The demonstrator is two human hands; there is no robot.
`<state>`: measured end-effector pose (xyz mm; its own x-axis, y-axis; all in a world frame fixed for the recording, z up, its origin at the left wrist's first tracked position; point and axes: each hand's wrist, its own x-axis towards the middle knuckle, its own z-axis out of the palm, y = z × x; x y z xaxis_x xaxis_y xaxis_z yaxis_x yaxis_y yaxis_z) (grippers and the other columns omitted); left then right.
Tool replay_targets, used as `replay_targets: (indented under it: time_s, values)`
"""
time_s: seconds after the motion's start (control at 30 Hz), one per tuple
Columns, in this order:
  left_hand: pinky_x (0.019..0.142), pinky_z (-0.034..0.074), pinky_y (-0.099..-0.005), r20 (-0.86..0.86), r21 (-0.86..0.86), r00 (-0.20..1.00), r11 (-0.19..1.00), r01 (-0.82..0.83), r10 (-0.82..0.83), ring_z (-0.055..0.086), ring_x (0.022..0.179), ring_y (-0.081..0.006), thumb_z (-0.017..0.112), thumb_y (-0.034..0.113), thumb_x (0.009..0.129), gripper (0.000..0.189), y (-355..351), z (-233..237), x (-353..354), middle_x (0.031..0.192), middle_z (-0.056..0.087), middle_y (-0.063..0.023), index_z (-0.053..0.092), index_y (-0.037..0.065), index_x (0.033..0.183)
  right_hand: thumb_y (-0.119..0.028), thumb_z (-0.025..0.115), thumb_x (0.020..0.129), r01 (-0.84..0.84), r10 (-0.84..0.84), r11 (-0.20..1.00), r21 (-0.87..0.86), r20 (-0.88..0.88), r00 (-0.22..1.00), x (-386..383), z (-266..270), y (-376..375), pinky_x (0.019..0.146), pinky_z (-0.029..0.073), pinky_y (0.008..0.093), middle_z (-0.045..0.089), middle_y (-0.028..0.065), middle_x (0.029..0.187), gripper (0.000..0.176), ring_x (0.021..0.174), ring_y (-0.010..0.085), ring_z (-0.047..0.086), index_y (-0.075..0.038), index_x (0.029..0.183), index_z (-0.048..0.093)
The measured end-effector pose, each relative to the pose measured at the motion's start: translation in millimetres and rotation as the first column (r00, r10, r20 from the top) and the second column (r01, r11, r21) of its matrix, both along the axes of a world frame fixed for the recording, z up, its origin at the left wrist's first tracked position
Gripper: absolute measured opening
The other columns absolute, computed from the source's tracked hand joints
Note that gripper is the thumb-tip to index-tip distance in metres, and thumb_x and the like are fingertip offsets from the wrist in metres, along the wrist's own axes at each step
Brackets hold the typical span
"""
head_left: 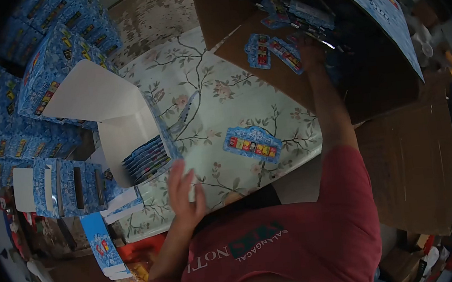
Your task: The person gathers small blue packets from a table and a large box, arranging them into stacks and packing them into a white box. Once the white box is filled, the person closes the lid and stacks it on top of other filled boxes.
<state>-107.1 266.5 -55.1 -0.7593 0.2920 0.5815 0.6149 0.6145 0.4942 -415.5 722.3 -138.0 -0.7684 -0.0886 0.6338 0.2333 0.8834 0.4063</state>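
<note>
My left hand (185,192) hovers above the near edge of the table with its fingers apart, holding nothing. Just beyond it stands an open display box (126,135), blue outside and white inside, with a row of blue packets (148,157) standing in it. My right hand (310,52) reaches deep into a large cardboard box (280,83) lying on its side. Around its fingers, which are dark and partly hidden, lie loose blue packets (286,55). Between my two hands, one blue packet (252,143) with coloured letter squares lies flat on the tablecloth.
Stacks of blue printed boxes (59,76) rise at the far left. Nearer stands another blue box (68,185) with a slot in its side. A floral cloth (201,116) covers the table. Brown cardboard (410,165) hangs at the right, beside my arm.
</note>
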Motion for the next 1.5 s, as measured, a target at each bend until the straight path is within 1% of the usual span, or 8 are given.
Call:
replay_targets:
  time_s: [0.3,0.7,0.77,1.03,1.23,1.3,1.4,1.5]
  values:
    - [0.108,0.021,-0.056,0.386,-0.251,0.911,0.933,0.256,-0.146,0.024,0.136,-0.0356,0.073,0.037,0.074,0.073,92.6,-40.3,-78.2,0.144,0.033,-0.0164,0.043,0.007,0.133,-0.015,0.052,0.084,0.062,-0.011,0.992,-0.112,0.407,0.913,58.3,25.8,-33.9,0.076,0.051,0.0406,0.058,0.0115,0.108,0.028,0.092,0.0293,0.061,-0.013,0.112,0.058]
    - [0.099,0.035,-0.0451,0.398,-0.313,0.909,0.912,0.265,-0.128,0.044,0.12,-0.0303,0.073,0.027,0.073,0.056,76.6,-42.4,-58.9,0.127,0.051,-0.0098,0.053,0.005,0.121,-0.011,0.061,0.077,-0.634,0.782,0.615,-0.468,0.26,0.566,221.5,78.1,-113.9,0.077,0.049,0.0361,0.06,0.0085,0.105,0.041,0.094,0.0252,0.057,-0.005,0.118,0.057]
    - [0.096,0.037,-0.0436,0.439,-0.303,0.891,0.915,0.265,-0.112,0.047,0.116,-0.0304,0.074,0.025,0.072,0.057,79.9,-30.2,-59.3,0.123,0.052,-0.0106,0.053,0.004,0.12,-0.02,0.062,0.083,0.106,0.88,0.349,-0.931,0.364,0.303,220.8,106.7,-101.1,0.077,0.048,0.0325,0.063,0.0091,0.092,0.033,0.086,0.0239,0.06,-0.002,0.111,0.06]
    - [0.088,0.043,-0.0403,0.574,-0.456,0.782,0.888,0.058,0.244,0.052,0.107,-0.0313,0.081,0.034,0.061,0.06,95.2,-20.1,-62.9,0.111,0.055,-0.0145,0.057,0.002,0.107,-0.029,0.062,0.088,0.057,0.339,0.82,-0.569,0.564,0.753,171.5,64.9,-133.2,0.089,0.045,0.0327,0.06,0.0146,0.114,0.039,0.106,0.0257,0.058,-0.006,0.119,0.056]
    - [0.07,0.049,-0.0354,0.769,-0.053,0.64,0.997,0.052,0.007,0.064,0.079,-0.03,0.074,0.022,0.073,0.037,27.4,-24.3,-42.2,0.088,0.065,-0.0174,0.06,0.003,0.102,-0.031,0.064,0.085,-0.222,0.903,0.19,-0.956,0.082,0.423,161.8,59.0,-122.2,0.098,0.039,0.0379,0.05,0.0184,0.129,0.05,0.121,0.0311,0.047,-0.006,0.127,0.051]
    - [0.067,0.049,-0.0358,0.756,-0.065,0.654,0.998,0.027,0.031,0.064,0.074,-0.0294,0.071,0.018,0.076,0.032,6.2,-12.1,-29.6,0.086,0.065,-0.0166,0.061,0.004,0.102,-0.038,0.067,0.082,0.239,0.573,0.289,-0.927,0.367,0.733,164.6,73.1,-119.9,0.1,0.037,0.0371,0.046,0.0199,0.133,0.059,0.126,0.0302,0.042,-0.004,0.127,0.051]
    - [0.064,0.049,-0.0365,0.704,-0.058,0.708,0.998,-0.004,0.044,0.064,0.069,-0.0284,0.067,0.014,0.079,0.026,-7.4,-11.0,-23.3,0.083,0.066,-0.0158,0.061,0.005,0.102,-0.045,0.07,0.078,0.099,0.289,0.804,-0.587,0.531,0.796,157.3,44.3,-128.8,0.096,0.041,0.0344,0.05,0.0208,0.128,0.072,0.12,0.0294,0.049,0.0,0.129,0.047]
    - [0.064,0.049,-0.0368,0.716,-0.009,0.698,1.0,-0.004,0.009,0.064,0.069,-0.0281,0.066,0.013,0.08,0.023,-5.2,-10.2,-32.7,0.083,0.066,-0.0158,0.062,0.005,0.101,-0.054,0.071,0.073,-0.07,0.348,0.843,-0.533,0.442,0.827,153.5,36.3,-159.7,0.09,0.045,0.036,0.057,0.021,0.118,0.083,0.111,0.0309,0.056,0.005,0.125,0.047]
